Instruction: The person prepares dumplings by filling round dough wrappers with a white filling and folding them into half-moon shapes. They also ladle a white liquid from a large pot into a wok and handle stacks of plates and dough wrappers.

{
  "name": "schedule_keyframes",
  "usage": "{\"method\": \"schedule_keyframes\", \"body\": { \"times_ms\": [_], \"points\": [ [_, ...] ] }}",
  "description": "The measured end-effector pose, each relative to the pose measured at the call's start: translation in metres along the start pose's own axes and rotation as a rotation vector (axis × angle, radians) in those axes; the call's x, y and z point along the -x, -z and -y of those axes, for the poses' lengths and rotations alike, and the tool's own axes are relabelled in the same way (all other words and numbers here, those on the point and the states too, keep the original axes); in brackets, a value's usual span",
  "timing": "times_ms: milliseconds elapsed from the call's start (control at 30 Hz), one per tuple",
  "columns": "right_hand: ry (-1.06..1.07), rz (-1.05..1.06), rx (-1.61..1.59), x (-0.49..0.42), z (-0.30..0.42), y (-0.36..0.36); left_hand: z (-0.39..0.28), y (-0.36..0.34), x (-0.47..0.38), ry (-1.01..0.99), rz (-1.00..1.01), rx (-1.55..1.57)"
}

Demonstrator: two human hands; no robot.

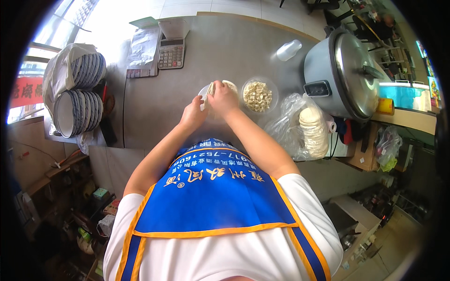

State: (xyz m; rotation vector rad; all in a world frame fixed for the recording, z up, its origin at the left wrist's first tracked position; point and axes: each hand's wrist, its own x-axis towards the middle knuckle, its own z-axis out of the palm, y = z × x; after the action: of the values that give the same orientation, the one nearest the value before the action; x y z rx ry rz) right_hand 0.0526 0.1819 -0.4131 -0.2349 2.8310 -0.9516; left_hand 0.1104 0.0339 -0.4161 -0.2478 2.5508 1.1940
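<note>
Both my hands meet over a round container [204, 90] on the metal counter. My right hand [223, 98] grips pale flatbread pieces [211, 89] from above. At their left edge, the thumb and fingers of my left hand [195, 111] hold a piece of the same bread. Part of a round flatbread [230, 85] shows behind my right hand; the rest is hidden. Just right of it stands a clear round bowl [276, 94] full of small torn or cut bread pieces [257, 96]. Farther right, a clear plastic bag [293, 109] holds a stack of round flatbreads [311, 130].
A large pot-shaped cooker [321, 63] with a metal lid stands at the right, near a clear plastic cup [289, 50] lying down. Stacked blue-patterned dishes [79, 112] fill the left end. A calculator [171, 53] and papers [143, 49] lie at the back left.
</note>
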Motion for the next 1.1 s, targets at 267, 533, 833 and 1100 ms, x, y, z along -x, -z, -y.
{"method": "schedule_keyframes", "body": {
  "times_ms": [267, 533, 833, 1100],
  "points": [
    [-0.054, 0.120, -0.281, -0.012, -0.012, -0.005, -0.006, 0.003, -0.007, 0.015, 0.039, 0.125],
    [0.137, 0.464, -1.083, -0.006, -0.048, 0.038, -0.015, 0.026, -0.023, -0.042, 0.220, 0.375],
    [-0.200, 0.540, -1.414, 0.022, -0.030, 0.067, -0.051, 0.033, -0.013, 0.101, 0.385, 0.567],
    [0.337, 0.246, -0.122, 0.032, -0.020, 0.074, -0.075, 0.043, -0.004, -0.112, 0.273, -0.210]
  ]
}}
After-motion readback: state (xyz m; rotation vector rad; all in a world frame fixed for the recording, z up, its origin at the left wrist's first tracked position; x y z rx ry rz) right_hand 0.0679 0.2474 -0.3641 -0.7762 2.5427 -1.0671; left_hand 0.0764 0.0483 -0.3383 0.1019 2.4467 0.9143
